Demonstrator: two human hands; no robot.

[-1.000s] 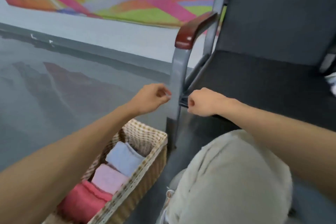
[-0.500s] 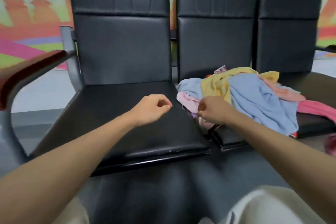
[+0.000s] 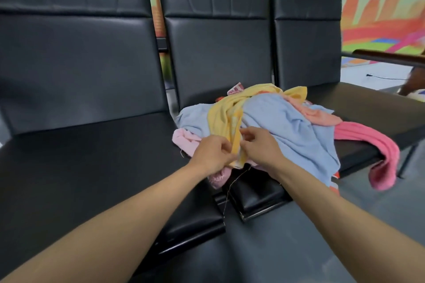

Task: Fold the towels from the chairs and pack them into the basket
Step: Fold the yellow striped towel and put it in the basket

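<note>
A heap of loose towels lies on the middle black chair seat [image 3: 259, 193]. On top are a yellow towel [image 3: 224, 112] and a light blue towel [image 3: 289, 126]. A pale pink towel [image 3: 186, 139] pokes out at the left, and a bright pink towel [image 3: 377, 151] hangs over the seat's right edge. My left hand [image 3: 212, 153] and my right hand [image 3: 259, 146] meet at the yellow towel's near end, both pinching its lower edge. The basket is out of view.
Three black padded chairs stand in a row; the left seat [image 3: 92, 167] is bare. A dark wooden armrest [image 3: 388, 56] juts out at the far right. A loose thread [image 3: 230, 190] dangles between the seats. Grey floor [image 3: 391, 202] lies to the right.
The view swung from the basket on the floor to the chairs. Both hands, fisted and holding nothing before, moved forward to the heap and took hold of the yellow towel's edge.
</note>
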